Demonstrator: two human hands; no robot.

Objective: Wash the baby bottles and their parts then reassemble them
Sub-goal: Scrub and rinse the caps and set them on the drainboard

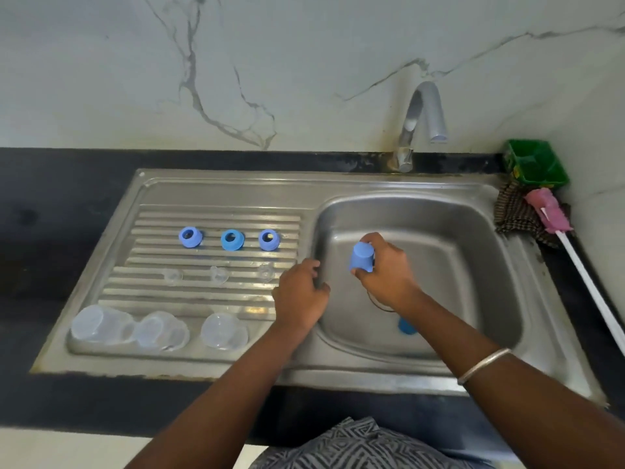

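My right hand (385, 269) holds a blue bottle cap (361, 257) over the sink basin (473, 265). My left hand (301, 297) rests curled on the rim between drainboard and basin, with nothing visible in it. Another blue cap (406, 325) lies in the basin under my right forearm. On the drainboard (216, 299) stand three blue collar rings (191, 237) (232, 239) (269, 239) in a row. In front of them lie three clear teats (173, 276) (219, 274) (265, 273). Three clear bottles (101, 324) (162, 331) (224, 332) lie at the near edge.
The faucet (422, 110) arches over the back of the basin; no water is running. At the far right stand a green container (534, 165), a dark checked cloth (517, 218) and a pink bottle brush (549, 211) with a long white handle. Black counter (50, 231) surrounds the sink.
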